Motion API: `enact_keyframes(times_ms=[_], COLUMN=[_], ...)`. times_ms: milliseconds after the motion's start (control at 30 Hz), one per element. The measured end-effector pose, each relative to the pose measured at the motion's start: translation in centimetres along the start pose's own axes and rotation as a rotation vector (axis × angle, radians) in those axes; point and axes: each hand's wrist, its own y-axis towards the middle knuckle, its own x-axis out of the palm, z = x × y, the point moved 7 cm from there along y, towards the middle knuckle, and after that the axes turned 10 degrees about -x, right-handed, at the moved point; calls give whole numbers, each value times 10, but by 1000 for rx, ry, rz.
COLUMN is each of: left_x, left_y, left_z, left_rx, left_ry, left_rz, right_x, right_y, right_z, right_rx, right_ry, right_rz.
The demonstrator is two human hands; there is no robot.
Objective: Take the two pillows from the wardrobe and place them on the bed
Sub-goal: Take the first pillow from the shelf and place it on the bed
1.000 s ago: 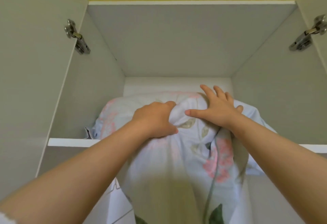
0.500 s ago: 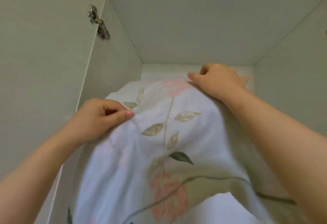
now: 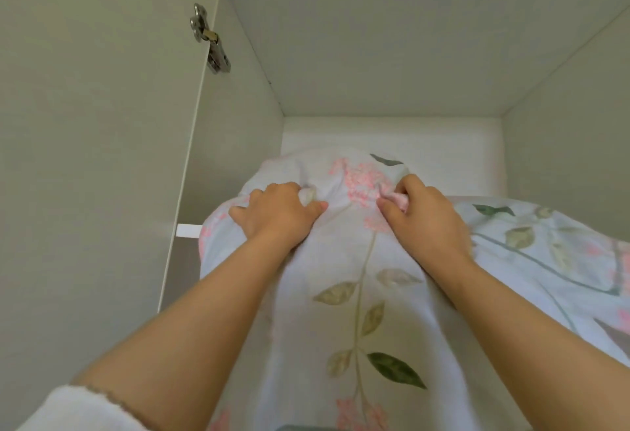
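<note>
Both hands: my left hand (image 3: 278,214) and right hand (image 3: 424,222) each bunch a fold of cloth in a closed grip.
Pillow: the flowered pillow (image 3: 358,277) lies partly on the wardrobe shelf (image 3: 187,230), its near end hanging out over the edge toward me.
Wardrobe: pale walls; a metal hinge (image 3: 209,43) on the left door.
</note>
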Motion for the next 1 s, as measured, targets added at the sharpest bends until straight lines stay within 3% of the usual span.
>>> enact_keyframes(times_ms=[133, 267, 433, 533, 633, 733, 833, 1000], left_x=[-21, -33, -50, -27, 1, -2, -18, -27], left_y=[-31, -58, -47, -7, 8, 2, -26, -70], left_z=[-5, -28, -23, -19, -25, -31, -44, -68], left_rx=[255, 371, 273, 119, 20, 66, 117, 169], left_ry=[20, -112, -315, -376, -398, -336, -451, -664], left_rz=[290, 355, 239, -105, -357, -208, -35, -12], right_x=[-15, -20, -38, -46, -35, -19, -14, -32], right_y=[-47, -90, -90, -70, -53, -61, -81, -94], right_z=[-15, -23, -10, -3, -6, -7, -1, 10], right_rx=[-91, -97, 93, 303, 324, 313, 394, 507], right_ry=[115, 134, 58, 194, 343, 286, 333, 347], right_rz=[173, 136, 183, 220, 136, 68, 129, 295])
